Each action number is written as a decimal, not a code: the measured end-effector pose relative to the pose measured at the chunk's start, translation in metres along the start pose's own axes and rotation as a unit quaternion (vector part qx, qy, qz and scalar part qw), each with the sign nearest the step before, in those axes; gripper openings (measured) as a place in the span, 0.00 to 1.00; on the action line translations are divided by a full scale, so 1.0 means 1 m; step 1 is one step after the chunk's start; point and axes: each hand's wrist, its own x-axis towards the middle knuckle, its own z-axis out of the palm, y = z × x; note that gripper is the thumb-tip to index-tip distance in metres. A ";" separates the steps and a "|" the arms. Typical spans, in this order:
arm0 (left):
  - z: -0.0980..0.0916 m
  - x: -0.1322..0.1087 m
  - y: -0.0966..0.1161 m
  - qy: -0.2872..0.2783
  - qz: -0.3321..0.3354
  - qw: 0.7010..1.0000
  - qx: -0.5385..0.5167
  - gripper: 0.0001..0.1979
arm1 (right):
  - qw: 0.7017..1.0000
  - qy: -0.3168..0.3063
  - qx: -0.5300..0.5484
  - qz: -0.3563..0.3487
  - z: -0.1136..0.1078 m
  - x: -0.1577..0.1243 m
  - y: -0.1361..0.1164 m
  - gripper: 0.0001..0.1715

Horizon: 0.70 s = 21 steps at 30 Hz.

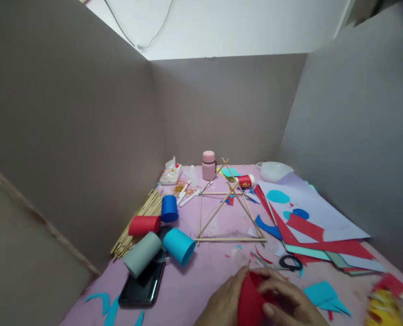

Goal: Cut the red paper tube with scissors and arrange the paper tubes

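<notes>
Both hands folding/rolling a red paper piece at near edge of pink table.

L to R: phone (143, 286) lies near-left w/ grey paper cup (141, 254) on it; red cup (144, 225), dark blue cup (169, 208) & light blue cup (179, 246) tipped around, skewer bundle (138, 222) far-left of them. Mid: stick pyramid frame (229, 206), pink bottle (208, 165) behind it. Near centre: left hand (223, 301) closed narrow on left edge of red paper (251, 299), right hand (288, 299) curled over its right side, thumb pressing. Scissors (290, 262) just beyond, coloured sheets (319, 226) far-right. Step looks like shaping the paper, prob. early; next move calls for firm pinch & aligned edges, maybe the glue stick (246, 181) far back.
</notes>
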 end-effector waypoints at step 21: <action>-0.012 0.010 0.000 0.142 -0.002 0.990 0.028 0.34 | 0.997 0.054 0.044 0.034 0.024 0.039 -0.010 0.22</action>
